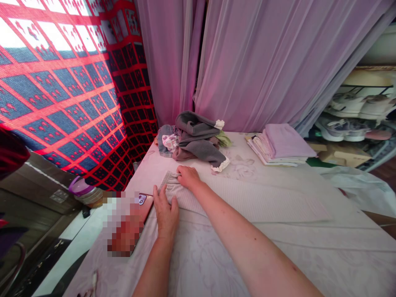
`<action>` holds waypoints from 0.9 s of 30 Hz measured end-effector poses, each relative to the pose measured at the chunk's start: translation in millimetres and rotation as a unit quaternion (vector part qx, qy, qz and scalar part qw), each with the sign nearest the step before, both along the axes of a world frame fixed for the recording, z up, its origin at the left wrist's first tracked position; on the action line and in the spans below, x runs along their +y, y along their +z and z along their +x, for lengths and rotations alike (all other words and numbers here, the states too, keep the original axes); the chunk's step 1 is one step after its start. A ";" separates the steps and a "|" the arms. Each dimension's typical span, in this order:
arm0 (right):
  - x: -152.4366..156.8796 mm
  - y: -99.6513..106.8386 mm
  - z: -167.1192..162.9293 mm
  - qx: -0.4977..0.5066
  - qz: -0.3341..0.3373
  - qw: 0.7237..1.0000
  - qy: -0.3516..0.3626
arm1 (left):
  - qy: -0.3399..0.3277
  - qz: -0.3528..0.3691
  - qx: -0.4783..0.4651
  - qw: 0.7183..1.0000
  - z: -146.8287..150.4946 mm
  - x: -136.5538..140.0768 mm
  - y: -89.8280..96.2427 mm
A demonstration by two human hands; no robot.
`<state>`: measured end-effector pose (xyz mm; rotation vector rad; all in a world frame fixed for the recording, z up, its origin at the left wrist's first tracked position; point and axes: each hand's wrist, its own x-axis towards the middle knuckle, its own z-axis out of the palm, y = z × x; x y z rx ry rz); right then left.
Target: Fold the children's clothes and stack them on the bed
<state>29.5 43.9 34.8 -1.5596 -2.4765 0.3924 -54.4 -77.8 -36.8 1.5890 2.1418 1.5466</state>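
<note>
Pale ribbed trousers [253, 198] lie folded lengthwise on the cloth-covered surface, their gathered elastic waistband pointing left. At the near corner of that waistband my left hand [165, 212] rests with its fingers apart, touching the fabric. My right hand [189, 178] reaches across the trousers to the far side of the waistband, its fingers curled down on the cloth and partly hidden. Just left of my left hand lies a phone [145, 212], part of it pixelated.
Behind the trousers sits a crumpled heap of dark grey and other clothes [198, 138]. A folded stack topped with lilac cloth [286, 142] stands at the back right. Purple curtains [262, 62] hang behind, a red checked curtain [77, 90] at left. Shoes [343, 128] fill a rack at right.
</note>
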 end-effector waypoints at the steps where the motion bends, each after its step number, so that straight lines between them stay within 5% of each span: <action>1: -3.5 -1.6 1.9 0.009 0.011 1.000 0.004 | 0.001 0.000 -0.004 1.000 0.0 -0.1 0.0; 12: -30.8 -15.1 22.1 0.107 0.129 0.984 0.064 | 0.004 0.003 0.024 1.000 -1.9 2.5 -9.0; 21: -38.3 -11.0 22.5 0.026 0.096 0.993 0.062 | 0.007 -0.030 0.029 0.999 -1.0 2.6 -10.0; 27: -13.8 -0.4 9.0 0.030 0.089 0.995 0.028 | 0.006 -0.062 0.038 0.997 2.0 0.7 -7.0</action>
